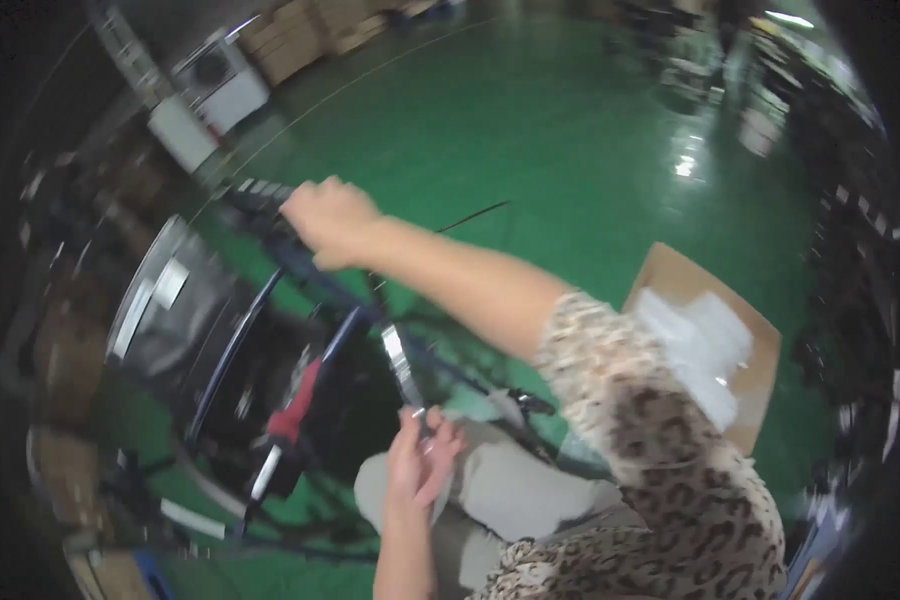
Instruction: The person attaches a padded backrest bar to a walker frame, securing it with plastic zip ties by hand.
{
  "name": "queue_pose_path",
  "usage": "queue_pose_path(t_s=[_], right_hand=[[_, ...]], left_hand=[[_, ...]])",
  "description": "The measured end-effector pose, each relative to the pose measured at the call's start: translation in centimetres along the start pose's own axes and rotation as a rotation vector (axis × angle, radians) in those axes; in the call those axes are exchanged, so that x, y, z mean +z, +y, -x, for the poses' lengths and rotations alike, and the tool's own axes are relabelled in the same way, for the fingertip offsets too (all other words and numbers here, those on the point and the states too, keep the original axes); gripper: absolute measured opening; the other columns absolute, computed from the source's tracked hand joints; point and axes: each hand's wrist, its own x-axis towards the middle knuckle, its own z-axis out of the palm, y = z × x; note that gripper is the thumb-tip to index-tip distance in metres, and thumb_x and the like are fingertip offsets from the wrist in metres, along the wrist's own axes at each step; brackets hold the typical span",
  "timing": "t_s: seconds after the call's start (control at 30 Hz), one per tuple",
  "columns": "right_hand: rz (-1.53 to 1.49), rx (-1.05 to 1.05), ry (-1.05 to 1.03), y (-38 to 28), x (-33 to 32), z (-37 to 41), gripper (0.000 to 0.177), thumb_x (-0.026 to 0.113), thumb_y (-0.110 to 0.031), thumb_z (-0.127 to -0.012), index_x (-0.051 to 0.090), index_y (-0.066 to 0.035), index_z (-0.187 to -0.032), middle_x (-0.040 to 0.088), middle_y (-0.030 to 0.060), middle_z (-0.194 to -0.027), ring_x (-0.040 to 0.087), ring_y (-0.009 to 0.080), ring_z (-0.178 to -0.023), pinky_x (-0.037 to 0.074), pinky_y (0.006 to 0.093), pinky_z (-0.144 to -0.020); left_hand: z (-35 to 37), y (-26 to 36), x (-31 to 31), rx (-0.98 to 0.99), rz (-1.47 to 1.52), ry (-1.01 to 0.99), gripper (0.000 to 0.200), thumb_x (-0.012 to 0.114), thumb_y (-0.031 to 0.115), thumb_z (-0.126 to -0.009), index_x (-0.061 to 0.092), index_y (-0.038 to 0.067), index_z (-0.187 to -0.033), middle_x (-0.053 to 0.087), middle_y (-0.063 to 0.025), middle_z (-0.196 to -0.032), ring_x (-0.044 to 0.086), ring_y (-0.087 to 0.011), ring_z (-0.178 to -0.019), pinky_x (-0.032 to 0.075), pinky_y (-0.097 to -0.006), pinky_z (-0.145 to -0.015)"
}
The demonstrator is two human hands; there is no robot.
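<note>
My R grip (pixel 332 222) is way out at upper L, arm stretched across the view in a spotted sleeve (pixel 610 370), fingers curled round the end of a dark handle (pixel 255 195); too much blur to ID it. My L grip (pixel 425 460) is low, nr ctr, thumb & fingers narrowed on the lower end of a shiny metal bar (pixel 398 360). Bar slants up & L, its top nr a blue frame (pixel 342 335); can't tell if they touch. Red piece (pixel 298 402) is farther L, in line w/ one tube of the frame. Pale trousers (pixel 510 480) are just R of my L grip. Cardboard box (pixel 765 350) w/ white plastic (pixel 700 345) inside is at far R, green floor (pixel 530 130) beyond.
</note>
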Motion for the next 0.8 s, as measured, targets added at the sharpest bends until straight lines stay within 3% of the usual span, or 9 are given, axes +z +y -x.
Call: queue_pose_path(t_s=[0.1, 0.13, 0.2, 0.3, 0.53, 0.63, 0.73, 0.8], right_hand=[[-0.074, -0.021, -0.028, -0.7, -0.5, -0.8, 0.028, 0.063, 0.002, -0.066, 0.055, -0.007, -0.092, 0.057, 0.0164, -0.093, 0.060, 0.0371, -0.085, 0.053, 0.0465, -0.063], [-0.028, -0.045, -0.008, -0.5, 0.0, -1.0, 0.029, 0.059, 0.002, -0.067, 0.055, -0.006, -0.095, 0.056, 0.0173, -0.096, 0.059, 0.0384, -0.085, 0.052, 0.0474, -0.063], [0.025, -0.061, 0.011, 0.3, 0.7, -1.1, 0.051, 0.062, 0.000, -0.069, 0.047, -0.004, -0.118, 0.052, 0.0174, -0.109, 0.056, 0.0397, -0.093, 0.050, 0.0480, -0.072], [0.074, -0.075, 0.001, 0.7, 1.4, -1.4, 0.065, 0.064, -0.001, -0.071, 0.041, -0.003, -0.131, 0.048, 0.0162, -0.117, 0.053, 0.0391, -0.098, 0.050, 0.0473, -0.075], [0.127, -0.040, -0.039, 0.5, 1.7, -2.3, 0.065, 0.063, 0.002, -0.075, 0.038, -0.002, -0.135, 0.045, 0.0142, -0.121, 0.051, 0.0360, -0.094, 0.051, 0.0454, -0.068], [0.119, -0.060, -0.012, 0.8, 1.8, -2.8, 0.065, 0.061, 0.004, -0.075, 0.038, -0.002, -0.135, 0.045, 0.0156, -0.123, 0.052, 0.0356, -0.097, 0.051, 0.0438, -0.071], [0.111, -0.083, 0.016, 1.4, 2.5, -3.2, 0.066, 0.058, 0.003, -0.073, 0.037, -0.003, -0.135, 0.044, 0.0148, -0.121, 0.052, 0.0379, -0.094, 0.050, 0.0467, -0.069], [0.118, -0.084, 0.011, 1.6, 2.9, -3.3, 0.065, 0.060, 0.000, -0.075, 0.038, -0.003, -0.136, 0.045, 0.0155, -0.124, 0.053, 0.0381, -0.098, 0.052, 0.0461, -0.073]], left_hand=[[-1.0, 0.5, -0.2, 0.092, 0.100, 0.021, 0.012, 0.051, 0.027, -0.097, 0.049, 0.018, -0.089, 0.049, 0.0001, -0.087, 0.048, -0.0153, -0.073, 0.043, -0.0304, -0.066], [-1.8, 1.2, 0.7, 0.089, 0.091, -0.053, 0.016, 0.049, 0.028, -0.098, 0.049, 0.013, -0.093, 0.049, -0.0010, -0.088, 0.048, -0.0137, -0.073, 0.042, -0.0282, -0.065], [-4.3, 3.3, 2.9, 0.102, 0.031, -0.056, 0.027, 0.049, 0.035, -0.098, 0.053, 0.009, -0.092, 0.052, -0.0030, -0.080, 0.049, -0.0133, -0.065, 0.042, -0.0246, -0.061], [-7.7, 6.2, 4.6, 0.117, -0.043, 0.024, 0.032, 0.051, 0.041, -0.096, 0.058, 0.010, -0.090, 0.057, -0.0036, -0.076, 0.052, -0.0123, -0.063, 0.043, -0.0228, -0.060], [-15.0, 12.0, 5.8, 0.223, -0.097, 0.102, 0.022, 0.050, 0.030, -0.097, 0.057, 0.010, -0.090, 0.061, -0.0055, -0.078, 0.051, -0.0121, -0.059, 0.041, -0.0244, -0.051], [-15.5, 12.6, 6.5, 0.263, -0.099, 0.141, 0.023, 0.046, 0.027, -0.099, 0.058, 0.010, -0.087, 0.062, -0.0054, -0.078, 0.049, -0.0113, -0.057, 0.038, -0.0239, -0.048], [-12.9, 11.4, 6.3, 0.271, -0.252, 0.178, 0.042, 0.041, 0.046, -0.097, 0.058, 0.009, -0.107, 0.065, -0.0079, -0.089, 0.062, -0.0135, -0.061, 0.051, -0.0254, -0.053], [-9.2, 9.5, 5.1, 0.145, -0.500, -0.033, 0.057, 0.035, 0.060, -0.094, 0.061, 0.009, -0.095, 0.064, -0.0049, -0.083, 0.061, -0.0112, -0.065, 0.044, -0.0213, -0.058]])
